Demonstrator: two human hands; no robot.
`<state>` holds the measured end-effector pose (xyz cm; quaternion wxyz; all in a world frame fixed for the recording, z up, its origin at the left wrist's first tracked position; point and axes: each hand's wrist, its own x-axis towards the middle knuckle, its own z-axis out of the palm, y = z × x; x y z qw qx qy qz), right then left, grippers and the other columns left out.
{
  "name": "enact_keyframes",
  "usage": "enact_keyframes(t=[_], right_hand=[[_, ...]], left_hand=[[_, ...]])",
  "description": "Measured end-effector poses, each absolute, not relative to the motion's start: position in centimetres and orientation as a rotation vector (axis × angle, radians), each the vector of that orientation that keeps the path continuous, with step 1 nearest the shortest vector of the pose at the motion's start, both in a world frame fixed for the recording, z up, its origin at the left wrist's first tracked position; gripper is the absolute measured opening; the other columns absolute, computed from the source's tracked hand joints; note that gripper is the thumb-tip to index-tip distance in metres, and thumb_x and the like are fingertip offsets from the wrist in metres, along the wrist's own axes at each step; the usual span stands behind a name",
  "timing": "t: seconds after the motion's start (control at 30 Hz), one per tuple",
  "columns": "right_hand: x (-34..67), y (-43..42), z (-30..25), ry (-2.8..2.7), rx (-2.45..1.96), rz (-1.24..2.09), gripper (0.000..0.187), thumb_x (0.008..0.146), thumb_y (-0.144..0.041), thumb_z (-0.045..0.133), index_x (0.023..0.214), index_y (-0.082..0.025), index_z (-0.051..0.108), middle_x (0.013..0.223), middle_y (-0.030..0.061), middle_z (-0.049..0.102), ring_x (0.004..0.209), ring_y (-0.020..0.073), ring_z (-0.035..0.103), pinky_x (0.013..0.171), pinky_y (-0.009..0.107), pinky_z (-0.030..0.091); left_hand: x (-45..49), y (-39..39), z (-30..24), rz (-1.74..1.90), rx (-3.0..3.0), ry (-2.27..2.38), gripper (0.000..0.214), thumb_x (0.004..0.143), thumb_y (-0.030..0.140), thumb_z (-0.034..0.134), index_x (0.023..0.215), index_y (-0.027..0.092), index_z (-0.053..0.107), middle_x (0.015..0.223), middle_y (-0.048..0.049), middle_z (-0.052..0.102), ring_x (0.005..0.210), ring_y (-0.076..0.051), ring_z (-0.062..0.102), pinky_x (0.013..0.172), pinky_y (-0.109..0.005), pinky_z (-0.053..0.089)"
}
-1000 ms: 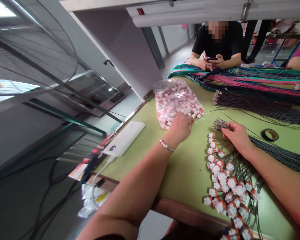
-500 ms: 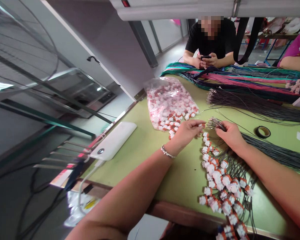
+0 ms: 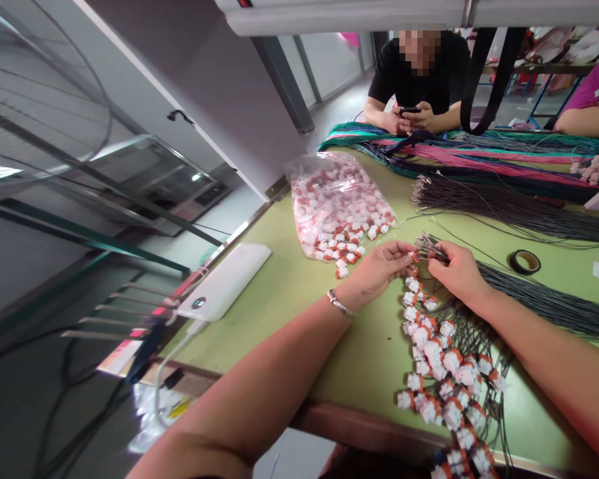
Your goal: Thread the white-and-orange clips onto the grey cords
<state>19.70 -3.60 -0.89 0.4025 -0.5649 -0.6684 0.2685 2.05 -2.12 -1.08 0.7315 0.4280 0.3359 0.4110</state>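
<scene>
Between the fingertips of my left hand is a small white-and-orange connector, held against the wire ends. My right hand is closed round a bundle of dark wires, whose metal-tipped ends point left toward the connector. Below both hands, a long pile of wired white-and-orange connectors runs down to the table's near edge. To the left of my left hand, a clear plastic bag spills loose connectors of the same sort onto the green table.
A roll of black tape lies right of my right hand. Behind it are a dark wire bundle and coloured wires. A white power bank with a cable sits at the left edge. Across the table a person holds a phone.
My left hand has moved slightly right, bringing the connector up to the wire ends in my right hand. My right hand has stayed nearly in place.
</scene>
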Motion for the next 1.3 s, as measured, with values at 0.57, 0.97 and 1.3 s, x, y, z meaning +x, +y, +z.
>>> enact_keyframes(t=[0.57, 0.97, 1.3], right_hand=[[19.56, -4.0, -0.89, -1.799, -1.46, 0.512, 0.008, 0.068, -0.024, 0.049, 0.068, -0.019, 0.055, 0.054, -0.0028, 0.051, 0.049, 0.0112, 0.041, 0.052, 0.024, 0.034], [19.74, -3.99, -1.08, -1.803, -1.445, 0.655, 0.007, 0.065, -0.023, 0.05, 0.069, -0.018, 0.055, 0.059, -0.0022, 0.056, 0.054, 0.0116, 0.047, 0.057, 0.024, 0.037], [19.82, -3.73, -1.28, -1.652, -1.37, 0.755, 0.007, 0.065, -0.025, 0.051, 0.066, -0.018, 0.054, 0.058, -0.003, 0.053, 0.054, 0.0104, 0.044, 0.055, 0.023, 0.037]], left_hand=[[2.36, -1.99, -0.89, 0.888, 1.071, 0.884, 0.032, 0.062, 0.033, 0.079, 0.08, 0.01, 0.066, 0.059, -0.0012, 0.064, 0.047, -0.006, 0.054, 0.05, -0.019, 0.044], [2.91, -2.19, -0.81, 0.849, 1.089, 0.894, 0.034, 0.061, 0.035, 0.08, 0.077, 0.01, 0.065, 0.056, -0.001, 0.065, 0.048, -0.008, 0.057, 0.05, -0.019, 0.045], [2.84, -2.1, -0.71, 0.858, 1.042, 0.88, 0.036, 0.062, 0.035, 0.08, 0.081, 0.01, 0.063, 0.059, -0.0011, 0.066, 0.049, -0.007, 0.058, 0.051, -0.019, 0.046]])
